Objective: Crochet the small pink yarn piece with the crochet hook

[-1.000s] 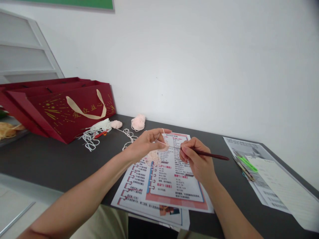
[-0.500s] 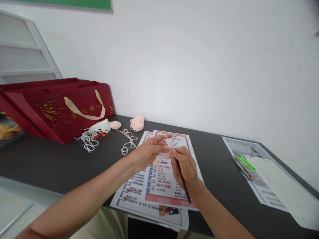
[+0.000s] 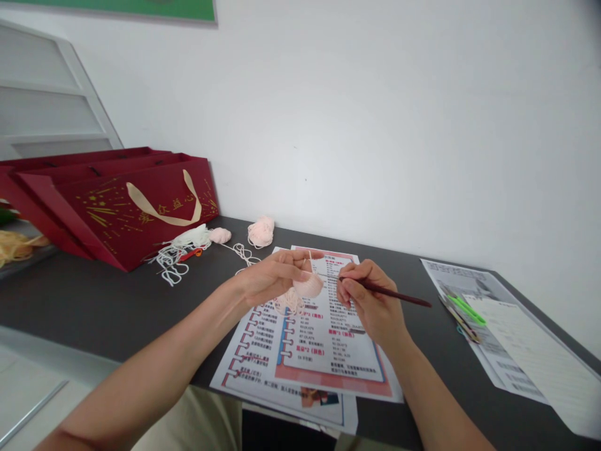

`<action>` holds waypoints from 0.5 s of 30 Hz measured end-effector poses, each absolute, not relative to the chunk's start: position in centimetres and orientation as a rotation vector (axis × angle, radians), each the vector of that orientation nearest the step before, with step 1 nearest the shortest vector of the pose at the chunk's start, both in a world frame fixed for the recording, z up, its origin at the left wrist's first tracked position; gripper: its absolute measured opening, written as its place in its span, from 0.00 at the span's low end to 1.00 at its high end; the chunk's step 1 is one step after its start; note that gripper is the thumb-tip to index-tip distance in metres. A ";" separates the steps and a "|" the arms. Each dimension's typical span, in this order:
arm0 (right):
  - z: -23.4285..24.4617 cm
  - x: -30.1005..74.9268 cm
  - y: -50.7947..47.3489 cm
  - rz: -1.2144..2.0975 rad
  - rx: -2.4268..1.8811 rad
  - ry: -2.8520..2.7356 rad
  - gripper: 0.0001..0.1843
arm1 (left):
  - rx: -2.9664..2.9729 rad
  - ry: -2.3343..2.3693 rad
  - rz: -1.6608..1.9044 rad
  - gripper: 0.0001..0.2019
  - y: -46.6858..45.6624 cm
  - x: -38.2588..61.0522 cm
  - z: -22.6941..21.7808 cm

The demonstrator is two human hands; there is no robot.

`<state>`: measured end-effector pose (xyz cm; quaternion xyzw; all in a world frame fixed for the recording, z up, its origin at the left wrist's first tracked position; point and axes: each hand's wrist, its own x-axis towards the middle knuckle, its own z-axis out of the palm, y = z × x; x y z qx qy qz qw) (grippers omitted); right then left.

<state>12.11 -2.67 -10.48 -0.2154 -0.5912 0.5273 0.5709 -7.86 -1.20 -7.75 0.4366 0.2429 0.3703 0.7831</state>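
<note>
My left hand (image 3: 270,279) is closed in a pinch on a small pale pink crochet piece (image 3: 307,286), with pink yarn running over its forefinger. My right hand (image 3: 370,300) grips a dark red crochet hook (image 3: 394,294); the handle points right and the thin tip reaches left into the pink piece. Both hands hover over two printed pattern sheets (image 3: 323,344) on the dark table (image 3: 94,300). Loose pink yarn (image 3: 287,304) hangs below the piece.
Pink yarn balls (image 3: 260,232) and white yarn loops (image 3: 171,263) lie at the back by red gift bags (image 3: 117,207). At the right lie papers (image 3: 516,338) with green snips (image 3: 464,309). A white wall stands close behind.
My right hand has swung the hook from pointing down toward me back to pointing right, and pulled apart from the left hand. The pink piece now shows more plainly under the left fingers.
</note>
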 end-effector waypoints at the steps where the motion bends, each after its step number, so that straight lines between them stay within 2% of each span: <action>1: -10.4 12.2 -2.6 1.247 -0.502 -1.394 0.03 | 0.948 0.515 0.781 0.26 -1.2 -7.9 -7.8; 9: -9.9 13.6 -2.6 1.200 -0.517 -1.557 0.04 | 0.914 0.407 0.697 0.25 -0.7 -8.5 -8.0; 15: -9.8 14.2 -2.4 1.322 -0.484 -1.553 0.03 | 0.891 0.380 0.633 0.24 -0.6 -8.5 -8.1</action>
